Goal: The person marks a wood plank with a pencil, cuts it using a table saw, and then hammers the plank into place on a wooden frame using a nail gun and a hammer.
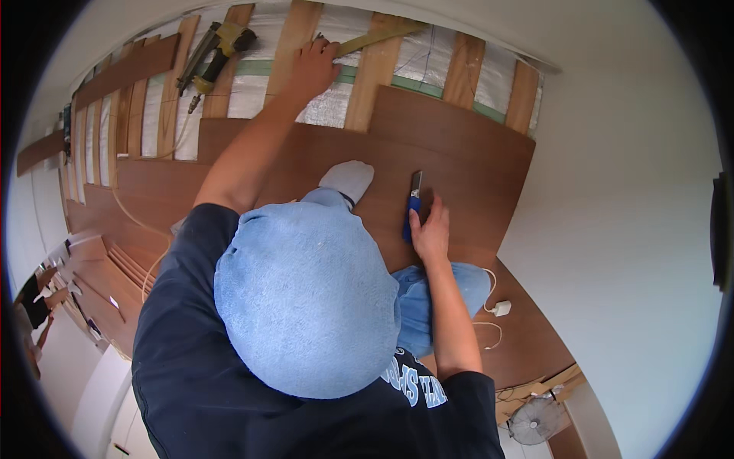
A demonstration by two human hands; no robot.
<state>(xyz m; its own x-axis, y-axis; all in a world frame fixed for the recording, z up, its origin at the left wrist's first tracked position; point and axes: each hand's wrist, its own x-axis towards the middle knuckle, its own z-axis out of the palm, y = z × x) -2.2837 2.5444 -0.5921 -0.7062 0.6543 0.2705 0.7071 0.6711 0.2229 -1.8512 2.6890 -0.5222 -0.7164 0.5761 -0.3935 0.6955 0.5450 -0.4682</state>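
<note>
My left hand [315,69] reaches far forward over the pale wooden battens, its fingers curled at the end of a flat yellowish strip [382,35] that runs off to the right. A small dark tip shows just beyond those fingers; what it belongs to is hidden. Low on the right, my right hand [433,229] has its fingers apart beside a utility knife [414,203] with a blue handle. The knife lies on the brown floor boards [451,164]. My thumb is at the handle's edge; whether it touches, I cannot tell.
A nail gun [218,57] rests on the battens at far left, its air hose [138,218] trailing back. Silver foil [325,107] shows between battens. A loose brown plank [126,70] lies across them. A white wall [612,191] bounds the right; a white plug [501,308] lies near my knee.
</note>
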